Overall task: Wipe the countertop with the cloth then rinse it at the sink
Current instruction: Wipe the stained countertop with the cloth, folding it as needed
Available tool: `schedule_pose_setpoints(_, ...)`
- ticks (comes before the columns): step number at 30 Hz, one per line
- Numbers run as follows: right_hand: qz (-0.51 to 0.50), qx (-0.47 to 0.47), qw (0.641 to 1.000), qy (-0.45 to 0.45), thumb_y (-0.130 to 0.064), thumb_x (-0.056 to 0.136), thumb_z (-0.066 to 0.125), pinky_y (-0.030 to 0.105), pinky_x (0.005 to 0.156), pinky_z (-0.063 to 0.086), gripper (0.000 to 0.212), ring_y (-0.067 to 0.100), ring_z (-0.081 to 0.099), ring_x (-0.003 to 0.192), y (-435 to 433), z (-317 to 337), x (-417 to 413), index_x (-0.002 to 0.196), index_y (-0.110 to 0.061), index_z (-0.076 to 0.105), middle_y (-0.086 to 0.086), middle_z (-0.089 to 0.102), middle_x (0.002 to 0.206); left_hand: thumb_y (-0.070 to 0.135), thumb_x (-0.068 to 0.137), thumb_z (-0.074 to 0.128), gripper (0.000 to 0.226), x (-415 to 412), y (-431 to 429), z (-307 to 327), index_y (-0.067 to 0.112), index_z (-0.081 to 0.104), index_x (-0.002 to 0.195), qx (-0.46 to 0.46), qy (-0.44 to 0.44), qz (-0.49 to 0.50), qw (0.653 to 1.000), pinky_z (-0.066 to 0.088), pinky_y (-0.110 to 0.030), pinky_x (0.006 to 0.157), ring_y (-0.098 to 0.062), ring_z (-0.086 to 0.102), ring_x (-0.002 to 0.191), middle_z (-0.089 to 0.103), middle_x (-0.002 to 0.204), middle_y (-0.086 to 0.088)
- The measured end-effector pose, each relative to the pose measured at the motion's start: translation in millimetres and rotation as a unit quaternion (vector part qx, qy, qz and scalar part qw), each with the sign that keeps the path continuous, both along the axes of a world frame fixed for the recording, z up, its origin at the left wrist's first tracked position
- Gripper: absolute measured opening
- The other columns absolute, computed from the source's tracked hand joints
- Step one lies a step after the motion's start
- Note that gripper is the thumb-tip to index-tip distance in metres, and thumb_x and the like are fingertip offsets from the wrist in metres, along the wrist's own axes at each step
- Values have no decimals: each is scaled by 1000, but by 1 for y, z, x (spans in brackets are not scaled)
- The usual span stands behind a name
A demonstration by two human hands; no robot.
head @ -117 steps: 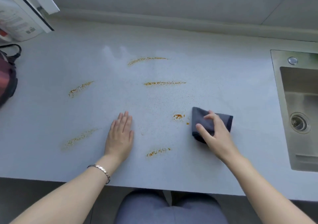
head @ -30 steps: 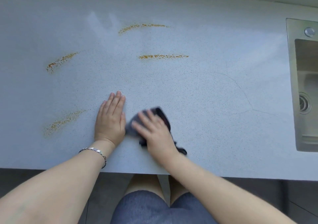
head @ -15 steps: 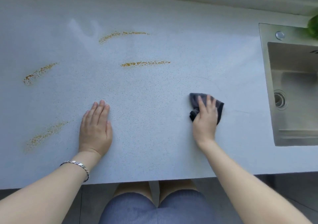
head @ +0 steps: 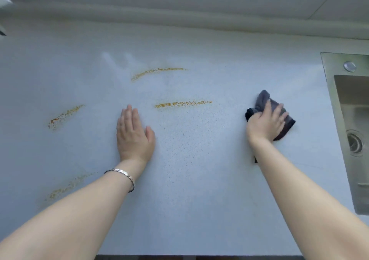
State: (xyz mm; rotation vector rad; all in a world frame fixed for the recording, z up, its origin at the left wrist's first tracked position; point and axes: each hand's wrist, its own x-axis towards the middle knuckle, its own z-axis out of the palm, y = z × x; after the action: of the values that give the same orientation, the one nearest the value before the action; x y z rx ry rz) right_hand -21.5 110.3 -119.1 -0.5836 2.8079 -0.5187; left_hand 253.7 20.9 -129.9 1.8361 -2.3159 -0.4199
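Countertop [head: 199, 180] pale and speckled, with 4 orange streaks: 1 far centre [head: 157, 72], 1 mid centre [head: 182, 103], 1 at left [head: 64, 116], 1 near left [head: 68, 187]. Left hand [head: 133, 138] lies flat, palm down, fingers together, grasping nothing; a bracelet [head: 123, 177] circles its wrist. Right hand [head: 265, 123] presses down on a dark grey cloth [head: 263, 99], fingers spread over it, bunched fabric showing around the hand. Cloth sits on the counter right of centre, near the steel sink [head: 331, 92] at the right edge.
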Motion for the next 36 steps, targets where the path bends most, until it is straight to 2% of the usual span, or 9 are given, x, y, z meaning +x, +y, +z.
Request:
schedule_pose_setpoints(3, 184, -42, 981, 40, -36, 88, 30, 41, 113, 10, 52, 35, 20, 140, -8, -13, 78, 135, -19, 42, 14, 29, 150, 31, 78, 27, 66, 1, -4, -6, -7, 39, 130, -7, 12, -1, 1000, 15, -37, 110, -38, 34, 132, 39, 141, -24)
schedule_pose_setpoints(8, 490, -10, 870, 51, -47, 92, 26, 31, 111, 11, 50, 21, 23, 137, 6, -14, 61, 132, -23, 45, 9, 41, 144, 27, 77, 35, 59, 2, -7, -8, -8, 46, 124, -39, 18, -7, 999, 20, -38, 106, -31, 32, 127, 48, 133, -25)
schedule_pose_setpoints(13, 203, 25, 978, 44, -37, 91, 25, 44, 115, 9, 55, 29, 10, 143, -92, -11, -27, 142, -16, 28, 12, 17, 155, 26, 77, 37, 58, 3, -8, -11, -7, 45, 124, -42, 15, -5, 999, 13, -33, 109, -28, 28, 126, 49, 133, -25)
schedule_pose_setpoints(16, 165, 9, 986, 35, -30, 94, 28, 43, 115, 7, 50, 33, 8, 143, -118, -11, 10, 143, -15, 26, 14, 15, 155, 26, 76, 37, 58, 3, -9, -10, -6, 44, 124, -41, 15, -4, 999, 8, -30, 110, -29, 28, 127, 49, 133, -25)
schedule_pose_setpoints(21, 579, -36, 813, 60, -28, 95, 26, 33, 111, 16, 41, 26, 27, 135, -26, -13, 94, 132, -21, 41, 4, 34, 143, 26, 77, 38, 59, 1, -10, -10, -6, 43, 125, -35, 16, -9, 999, 11, -32, 111, -30, 30, 127, 48, 134, -24)
schedule_pose_setpoints(23, 643, -36, 764, 50, -25, 96, 23, 32, 109, 20, 39, 25, 33, 132, -36, -12, 58, 130, -20, 42, 4, 39, 141, 26, 76, 38, 59, 2, -10, -9, -6, 43, 125, -38, 16, -8, 999, 11, -32, 111, -30, 30, 127, 48, 134, -24)
schedule_pose_setpoints(27, 369, -18, 928, 52, -14, 91, 28, 41, 111, 21, 45, 34, 27, 137, -122, -11, 1, 135, -9, 40, 17, 34, 147, 27, 76, 37, 60, 2, -10, -9, -6, 42, 126, -39, 16, -4, 999, 10, -31, 111, -29, 29, 127, 48, 134, -24)
schedule_pose_setpoints(29, 237, 13, 971, 27, -15, 94, 27, 41, 114, 14, 46, 32, 15, 142, -147, -9, 15, 140, -10, 32, 15, 22, 152, 27, 76, 37, 60, 1, -9, -9, -6, 43, 126, -38, 17, -4, 999, 10, -31, 111, -29, 29, 127, 48, 134, -24)
schedule_pose_setpoints(36, 536, 5, 844, 19, -52, 93, 23, 29, 114, 5, 53, 13, 6, 142, -24, -6, 95, 137, -24, 36, 3, 27, 149, 26, 76, 39, 59, 1, -10, -10, -5, 42, 126, -38, 21, -7, 999, 13, -34, 110, -30, 30, 128, 48, 134, -24)
